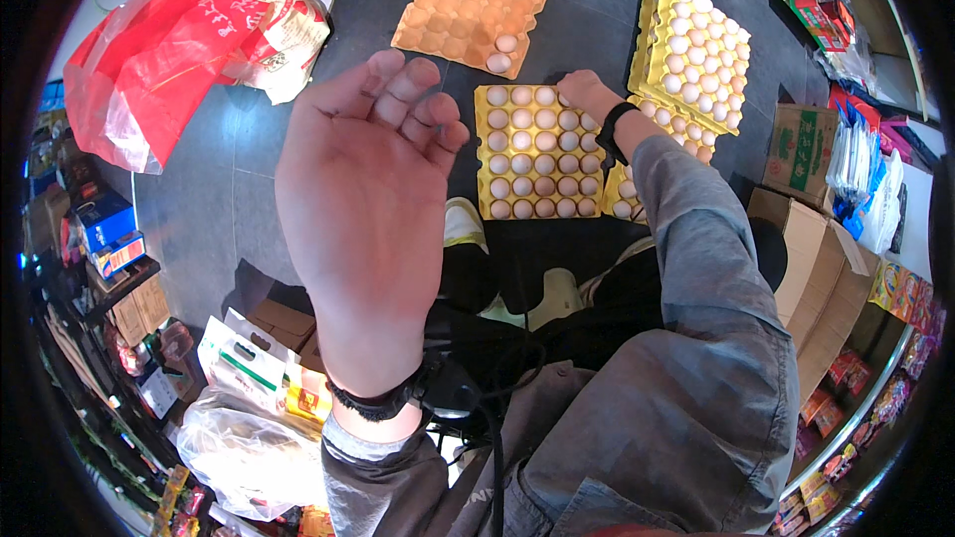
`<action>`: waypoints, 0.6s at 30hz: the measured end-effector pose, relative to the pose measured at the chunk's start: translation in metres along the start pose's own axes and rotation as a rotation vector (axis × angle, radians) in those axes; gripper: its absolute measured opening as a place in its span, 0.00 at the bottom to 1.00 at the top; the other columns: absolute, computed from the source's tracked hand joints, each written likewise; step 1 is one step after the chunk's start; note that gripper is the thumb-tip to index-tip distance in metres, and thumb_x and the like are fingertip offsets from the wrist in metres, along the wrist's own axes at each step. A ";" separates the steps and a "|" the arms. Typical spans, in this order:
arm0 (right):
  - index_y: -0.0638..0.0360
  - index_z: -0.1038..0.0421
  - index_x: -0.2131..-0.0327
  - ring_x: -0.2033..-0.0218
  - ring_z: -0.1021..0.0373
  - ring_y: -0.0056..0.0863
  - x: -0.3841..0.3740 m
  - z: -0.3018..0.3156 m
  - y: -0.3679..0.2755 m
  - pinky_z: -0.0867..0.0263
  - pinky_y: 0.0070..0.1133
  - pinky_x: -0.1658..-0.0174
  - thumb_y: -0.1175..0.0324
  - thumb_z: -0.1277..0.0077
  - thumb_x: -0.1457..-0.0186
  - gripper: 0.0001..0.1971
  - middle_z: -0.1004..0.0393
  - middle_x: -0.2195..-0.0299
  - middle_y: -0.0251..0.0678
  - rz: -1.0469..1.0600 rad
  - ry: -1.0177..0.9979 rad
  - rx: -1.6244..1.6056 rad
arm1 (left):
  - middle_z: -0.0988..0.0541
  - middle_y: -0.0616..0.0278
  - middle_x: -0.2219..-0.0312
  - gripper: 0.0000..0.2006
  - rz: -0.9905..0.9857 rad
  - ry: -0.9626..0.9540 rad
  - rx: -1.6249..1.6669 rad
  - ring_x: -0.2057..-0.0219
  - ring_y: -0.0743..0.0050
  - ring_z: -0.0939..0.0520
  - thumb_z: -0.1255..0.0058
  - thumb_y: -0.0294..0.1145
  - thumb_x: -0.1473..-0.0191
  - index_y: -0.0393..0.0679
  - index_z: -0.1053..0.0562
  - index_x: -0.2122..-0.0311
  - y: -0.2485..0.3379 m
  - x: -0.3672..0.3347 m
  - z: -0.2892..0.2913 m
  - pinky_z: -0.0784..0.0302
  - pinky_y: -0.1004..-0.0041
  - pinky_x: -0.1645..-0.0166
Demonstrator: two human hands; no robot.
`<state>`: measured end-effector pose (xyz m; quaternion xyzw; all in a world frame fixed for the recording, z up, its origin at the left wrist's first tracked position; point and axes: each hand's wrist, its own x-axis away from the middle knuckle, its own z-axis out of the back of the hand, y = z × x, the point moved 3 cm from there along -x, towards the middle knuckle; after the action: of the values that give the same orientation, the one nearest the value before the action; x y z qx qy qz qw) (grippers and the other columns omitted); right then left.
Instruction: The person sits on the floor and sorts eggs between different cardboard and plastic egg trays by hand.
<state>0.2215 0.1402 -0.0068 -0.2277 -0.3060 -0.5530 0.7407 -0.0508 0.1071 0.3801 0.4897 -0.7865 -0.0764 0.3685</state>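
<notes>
My left hand (363, 154) is raised close in front of me, palm showing and fingers loosely bent but apart; no object shows in it. Past it, my right hand (589, 91) reaches to the far right corner of a yellow egg tray (481, 179) filled with rows of pale brown eggs. The right fingers are closed at the top row, and whatever they grip there is hidden. Beyond lies an orange egg tray (458, 0), mostly bare, with two eggs (502, 52) at its near right corner. Stacked yellow trays (642, 50) of eggs stand at the right.
A red plastic bag (149, 70) lies at the far left on the dark tiled floor (199, 209). Open cardboard boxes (821, 288) and packaged goods line the right side. Shelves with goods run along the left, near a clear plastic bag (244, 447).
</notes>
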 end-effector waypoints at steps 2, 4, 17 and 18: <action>0.56 0.22 0.64 0.57 0.25 0.36 -0.015 -0.029 0.011 0.29 0.28 0.56 0.72 0.48 0.50 0.10 0.22 0.60 0.39 -0.024 0.072 -0.022 | 0.25 0.58 0.64 0.13 -0.018 0.066 -0.057 0.65 0.66 0.27 0.55 0.37 0.44 0.40 0.31 0.57 -0.004 -0.006 -0.005 0.34 0.67 0.52; 0.56 0.22 0.64 0.57 0.25 0.36 -0.021 -0.039 0.014 0.29 0.28 0.56 0.73 0.45 0.53 0.10 0.22 0.60 0.39 -0.038 0.114 -0.030 | 0.26 0.57 0.62 0.15 -0.010 0.089 -0.072 0.64 0.65 0.27 0.55 0.38 0.44 0.40 0.32 0.56 -0.008 -0.010 -0.006 0.34 0.66 0.52; 0.59 0.32 0.49 0.52 0.29 0.41 0.102 -0.002 0.030 0.33 0.34 0.51 0.57 0.52 0.46 0.23 0.27 0.52 0.43 -0.247 0.339 -0.511 | 0.30 0.52 0.60 0.20 0.063 -0.148 -0.125 0.64 0.63 0.28 0.59 0.40 0.45 0.34 0.36 0.54 -0.045 -0.021 -0.037 0.32 0.66 0.55; 0.58 0.32 0.49 0.52 0.29 0.42 0.123 -0.006 0.039 0.33 0.34 0.51 0.56 0.52 0.46 0.24 0.27 0.52 0.44 -0.263 0.322 -0.537 | 0.29 0.52 0.61 0.18 0.113 -0.223 -0.084 0.65 0.62 0.28 0.60 0.39 0.44 0.35 0.35 0.55 -0.052 -0.022 -0.040 0.32 0.65 0.55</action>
<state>0.2850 0.0639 0.0757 -0.2830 -0.0550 -0.7335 0.6155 0.0180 0.1084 0.3722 0.4172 -0.8449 -0.1424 0.3029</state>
